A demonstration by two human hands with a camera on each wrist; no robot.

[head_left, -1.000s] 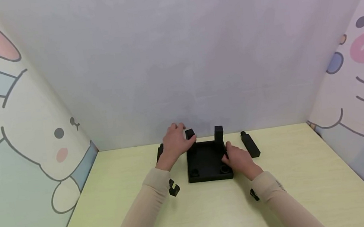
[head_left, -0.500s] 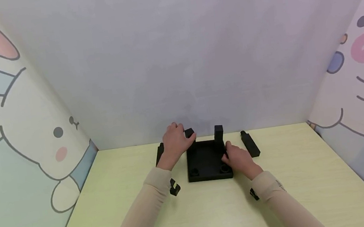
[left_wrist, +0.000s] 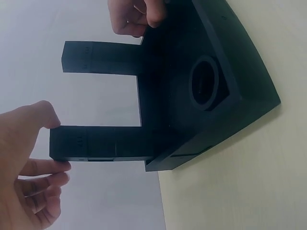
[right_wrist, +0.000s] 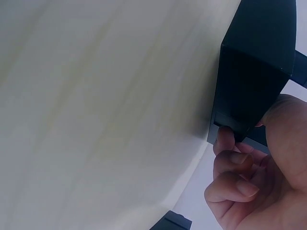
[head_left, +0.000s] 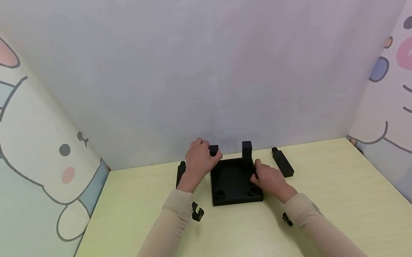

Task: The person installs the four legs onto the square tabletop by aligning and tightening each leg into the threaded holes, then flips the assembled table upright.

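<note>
A black square tray-like base (head_left: pixel 234 178) with a low rim lies on the table. Two round sockets show at its near corners, and two square posts rise from the far ones. My left hand (head_left: pixel 199 160) pinches the top of the left post (left_wrist: pixel 103 143) between thumb and fingers, as the left wrist view shows; the post stands straight up from the corner. The right post (head_left: pixel 247 151) stands untouched. My right hand (head_left: pixel 270 179) grips the base's right wall (right_wrist: pixel 249 81), thumb inside the rim and fingertips on the outer side.
A loose black post with a knobbed end (head_left: pixel 283 163) lies to the right; another (head_left: pixel 180 174) lies left, partly behind my left hand. Small black pieces lie near my left forearm (head_left: pixel 197 212) and beside my right cuff (head_left: pixel 286 219). A pale wall (head_left: pixel 223 80) rises behind the table.
The left post's top has turned slightly under my left hand, from skewed to square with the base. My right hand and the base have stayed put.
</note>
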